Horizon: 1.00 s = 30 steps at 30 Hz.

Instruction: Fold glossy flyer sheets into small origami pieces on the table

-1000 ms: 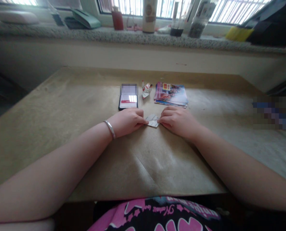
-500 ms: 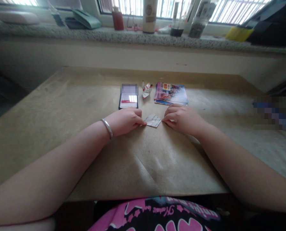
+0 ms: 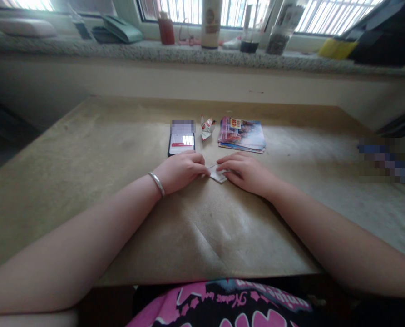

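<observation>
A small piece of folded paper (image 3: 218, 176), pale with faint printed marks, lies on the table between my two hands. My left hand (image 3: 186, 170), with a silver bangle at the wrist, has its fingers closed at the paper's left corner. From the other side, my right hand (image 3: 246, 172) holds the paper's right part, with its fingertips over the top and its thumb near the lower edge. Those fingers hide some of the paper. Just beyond my left hand lies a phone (image 3: 182, 141) with a lit screen.
A folded red-and-white paper piece (image 3: 207, 129) sits right of the phone. Beside it is a stack of colourful printed sheets (image 3: 242, 134). The tabletop (image 3: 148, 245) meets a wall under a stone windowsill (image 3: 189, 53) holding bottles, jars and a green case (image 3: 122, 29).
My right hand has moved left, and its fingers now reach over the paper instead of pinching its right tip. My left hand has shifted slightly to the right.
</observation>
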Each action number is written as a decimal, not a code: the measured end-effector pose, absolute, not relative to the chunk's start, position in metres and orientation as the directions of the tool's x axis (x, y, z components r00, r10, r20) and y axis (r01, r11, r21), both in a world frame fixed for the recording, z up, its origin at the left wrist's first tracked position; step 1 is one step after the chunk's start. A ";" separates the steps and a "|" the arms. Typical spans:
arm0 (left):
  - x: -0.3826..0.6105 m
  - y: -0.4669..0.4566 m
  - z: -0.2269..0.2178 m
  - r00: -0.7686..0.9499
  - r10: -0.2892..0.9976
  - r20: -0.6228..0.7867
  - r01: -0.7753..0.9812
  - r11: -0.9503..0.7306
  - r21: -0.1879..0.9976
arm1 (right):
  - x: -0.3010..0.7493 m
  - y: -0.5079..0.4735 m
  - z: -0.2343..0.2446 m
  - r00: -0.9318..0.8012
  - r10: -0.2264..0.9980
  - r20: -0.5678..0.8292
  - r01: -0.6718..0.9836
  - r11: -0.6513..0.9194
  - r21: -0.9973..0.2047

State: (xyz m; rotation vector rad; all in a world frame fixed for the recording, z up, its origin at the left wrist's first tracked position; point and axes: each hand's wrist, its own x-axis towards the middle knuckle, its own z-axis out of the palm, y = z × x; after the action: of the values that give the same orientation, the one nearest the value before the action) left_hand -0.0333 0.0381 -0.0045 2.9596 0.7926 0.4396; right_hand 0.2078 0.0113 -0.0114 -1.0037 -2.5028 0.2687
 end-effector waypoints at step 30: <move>-0.024 0.029 -0.012 0.864 0.406 0.298 0.384 -0.914 0.134 | 0.203 0.005 -0.010 -0.599 0.751 0.276 0.743 0.651 -0.158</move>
State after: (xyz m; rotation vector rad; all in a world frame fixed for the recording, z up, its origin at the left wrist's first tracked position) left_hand -0.0240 0.0286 -0.0119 2.9648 0.6290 0.4971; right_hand 0.2027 0.0052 -0.0096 -1.1933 -2.5539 0.0379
